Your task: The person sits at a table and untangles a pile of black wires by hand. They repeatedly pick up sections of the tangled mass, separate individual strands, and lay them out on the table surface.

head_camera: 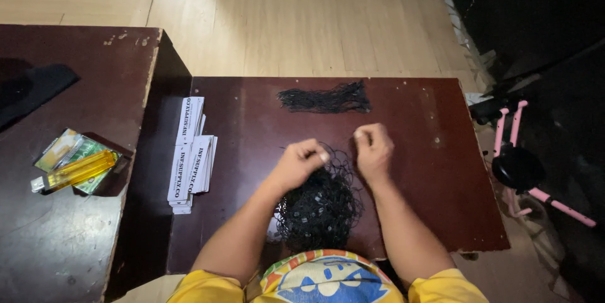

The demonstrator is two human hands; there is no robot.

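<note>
I am pinching a thin black string, too fine to follow, between my left hand (301, 163) and right hand (373, 146), just above the tangled heap of black strings with small tags (320, 209); beyond it is lying a straight black bundle (326, 99).

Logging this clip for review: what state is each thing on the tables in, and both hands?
Left hand: closed, pinching a black string.
Right hand: closed, pinching a black string.
Tangled pile of black strings: loose, messy, below the hands.
Straightened string bundle: laid flat, untouched.
White paper tags: stacked in uneven piles.
Yellow lighter: lying flat on green packets.
</note>
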